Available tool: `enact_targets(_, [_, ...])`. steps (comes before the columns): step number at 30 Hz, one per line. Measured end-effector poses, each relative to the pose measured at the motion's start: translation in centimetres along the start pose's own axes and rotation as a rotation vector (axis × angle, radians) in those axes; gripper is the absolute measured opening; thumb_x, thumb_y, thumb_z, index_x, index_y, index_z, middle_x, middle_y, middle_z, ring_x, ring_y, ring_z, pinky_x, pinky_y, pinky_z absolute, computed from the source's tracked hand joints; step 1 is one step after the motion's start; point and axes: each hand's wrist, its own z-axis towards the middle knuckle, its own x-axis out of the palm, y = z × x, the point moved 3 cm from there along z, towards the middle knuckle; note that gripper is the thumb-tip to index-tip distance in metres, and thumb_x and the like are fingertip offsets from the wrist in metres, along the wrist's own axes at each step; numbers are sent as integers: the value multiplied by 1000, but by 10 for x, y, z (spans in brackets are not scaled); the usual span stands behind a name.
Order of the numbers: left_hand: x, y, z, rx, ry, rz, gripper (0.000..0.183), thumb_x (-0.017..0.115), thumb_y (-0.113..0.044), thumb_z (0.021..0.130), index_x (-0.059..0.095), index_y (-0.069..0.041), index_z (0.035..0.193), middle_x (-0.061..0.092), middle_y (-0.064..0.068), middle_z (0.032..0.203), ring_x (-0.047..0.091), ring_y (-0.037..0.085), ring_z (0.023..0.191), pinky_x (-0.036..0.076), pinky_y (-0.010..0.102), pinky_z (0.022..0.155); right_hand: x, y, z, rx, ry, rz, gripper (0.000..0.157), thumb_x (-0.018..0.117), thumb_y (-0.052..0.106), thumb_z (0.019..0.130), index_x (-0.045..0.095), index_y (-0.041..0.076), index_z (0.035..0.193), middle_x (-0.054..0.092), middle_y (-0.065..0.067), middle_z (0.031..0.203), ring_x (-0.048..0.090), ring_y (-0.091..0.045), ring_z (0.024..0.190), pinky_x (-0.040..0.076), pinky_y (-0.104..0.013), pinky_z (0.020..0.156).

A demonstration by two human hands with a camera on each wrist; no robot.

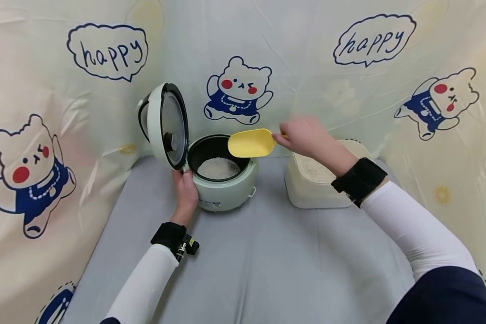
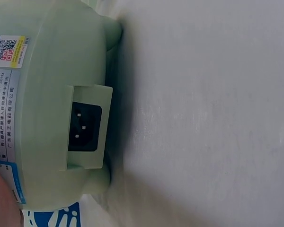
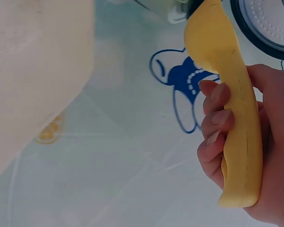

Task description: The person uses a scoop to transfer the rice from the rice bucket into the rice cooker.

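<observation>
A pale green rice cooker [image 1: 227, 195] stands with its lid [image 1: 174, 121] raised on the left, white rice [image 1: 218, 168] lying in its dark inner pot. My left hand [image 1: 185, 191] rests against the cooker's left side, below the lid. Its fingertips are partly hidden by the lid. In the left wrist view the cooker's power socket [image 2: 86, 126] faces the camera. Over the pot's right rim is a yellow scoop [image 1: 251, 143]. My right hand [image 1: 305, 137] grips its handle, with the fingers curled round it in the right wrist view.
Right of the cooker stands a cream rice bin [image 1: 301, 191] holding rice, partly behind the right forearm. Grey cloth [image 1: 267, 265] covers the table. A printed curtain [image 1: 308, 45] hangs close behind and at the sides.
</observation>
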Motion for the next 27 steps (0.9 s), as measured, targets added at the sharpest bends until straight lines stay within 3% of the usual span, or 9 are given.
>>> enact_targets(7, [1, 0, -2, 0, 9, -5, 56, 33, 0, 90, 33, 5, 145, 39, 19, 146, 35, 20, 129, 25, 38, 112, 16, -34, -38, 79, -9, 50, 42, 35, 28, 100, 51, 12, 64, 43, -2, 57, 41, -21, 51, 29, -29, 47])
enact_targets(12, [1, -1, -2, 4, 6, -6, 57, 33, 1, 89, 32, 7, 146, 38, 21, 146, 35, 19, 128, 24, 37, 111, 25, -59, -65, 163, 16, 44, 48, 29, 30, 102, 42, 14, 59, 39, -2, 54, 41, -22, 50, 29, -31, 46])
enact_targets(16, [1, -1, 0, 8, 12, -10, 56, 32, 1, 89, 32, 7, 146, 38, 21, 146, 34, 21, 129, 24, 38, 112, 33, -80, -88, 241, 24, 54, 52, 26, 34, 104, 44, 14, 59, 41, -3, 54, 43, -23, 53, 33, -33, 50])
enact_targets(23, [0, 1, -2, -5, 11, -7, 58, 33, 1, 89, 31, 6, 147, 37, 19, 148, 34, 20, 129, 24, 37, 112, 45, -124, -127, 332, 34, 79, 52, 28, 35, 103, 48, 11, 62, 38, -5, 55, 41, -23, 53, 29, -32, 49])
enact_targets(27, [1, 19, 4, 3, 6, -4, 59, 34, -1, 89, 32, -1, 148, 38, 12, 148, 34, 15, 127, 25, 36, 111, 50, -148, -146, 310, 108, 17, 49, 34, 36, 102, 52, 11, 64, 38, -4, 55, 43, -23, 53, 31, -33, 50])
